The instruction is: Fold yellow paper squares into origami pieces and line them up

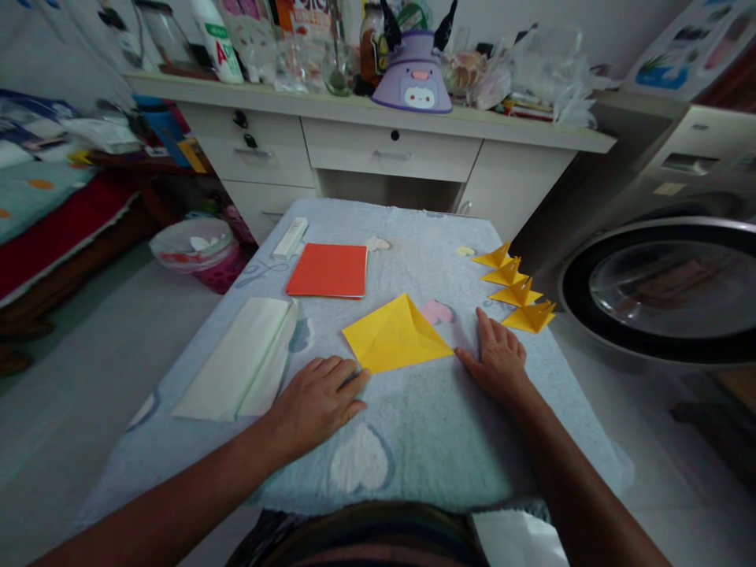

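Observation:
A folded yellow paper (398,335) lies flat on the cloth-covered table (413,441), one corner pointing away. My left hand (322,398) rests at its lower left corner, the fingertips touching the edge and the fingers loosely spread. On the other side, my right hand (496,354) lies with its fingers apart, the thumb at the paper's right corner. Neither hand grips anything. Several folded yellow paper pieces (515,293) stand in a row at the table's right edge. A stack of square paper with a red top sheet (327,270) lies behind my left hand.
A white folded sheet (239,358) lies at the left, with a small white box (290,239) behind it. Beyond the table is a cabinet (366,142) with cluttered top. A washing machine (667,181) with open door stands right; a bin (204,252) stands left.

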`<move>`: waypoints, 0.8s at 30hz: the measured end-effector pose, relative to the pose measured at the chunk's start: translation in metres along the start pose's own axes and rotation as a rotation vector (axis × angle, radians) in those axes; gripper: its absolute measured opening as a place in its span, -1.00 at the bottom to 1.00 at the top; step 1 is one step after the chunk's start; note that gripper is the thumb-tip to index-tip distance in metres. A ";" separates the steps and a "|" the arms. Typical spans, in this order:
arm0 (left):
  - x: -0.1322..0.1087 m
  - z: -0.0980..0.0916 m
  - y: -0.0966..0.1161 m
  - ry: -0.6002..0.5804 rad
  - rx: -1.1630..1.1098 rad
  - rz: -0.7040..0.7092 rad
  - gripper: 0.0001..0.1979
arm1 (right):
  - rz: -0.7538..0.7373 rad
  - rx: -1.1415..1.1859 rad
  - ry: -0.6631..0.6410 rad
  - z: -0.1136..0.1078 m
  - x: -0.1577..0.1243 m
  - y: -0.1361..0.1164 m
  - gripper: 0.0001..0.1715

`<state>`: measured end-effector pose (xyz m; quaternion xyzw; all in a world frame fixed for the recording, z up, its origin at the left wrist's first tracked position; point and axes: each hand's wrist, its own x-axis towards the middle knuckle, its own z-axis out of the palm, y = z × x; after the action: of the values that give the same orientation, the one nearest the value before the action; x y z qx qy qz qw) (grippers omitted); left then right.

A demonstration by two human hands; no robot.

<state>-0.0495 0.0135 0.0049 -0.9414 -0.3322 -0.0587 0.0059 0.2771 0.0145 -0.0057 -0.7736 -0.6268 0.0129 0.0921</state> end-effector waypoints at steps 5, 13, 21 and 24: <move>0.015 -0.012 -0.010 0.070 -0.235 -0.099 -0.83 | -0.144 0.143 -0.044 -0.007 0.008 -0.001 -0.46; 0.068 -0.010 -0.024 0.193 -0.428 -0.395 -0.42 | -0.205 0.113 -0.189 -0.016 0.018 -0.037 -0.83; 0.072 -0.005 -0.024 0.131 -0.727 -0.434 -0.32 | -0.296 0.275 -0.011 -0.017 0.032 -0.034 -0.94; 0.074 0.003 -0.028 0.213 -0.969 -0.457 -0.45 | -0.307 0.360 0.311 -0.020 0.030 -0.040 -0.81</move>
<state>-0.0093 0.0814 0.0095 -0.7290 -0.4607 -0.2998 -0.4079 0.2473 0.0495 0.0233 -0.6334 -0.7029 -0.0089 0.3237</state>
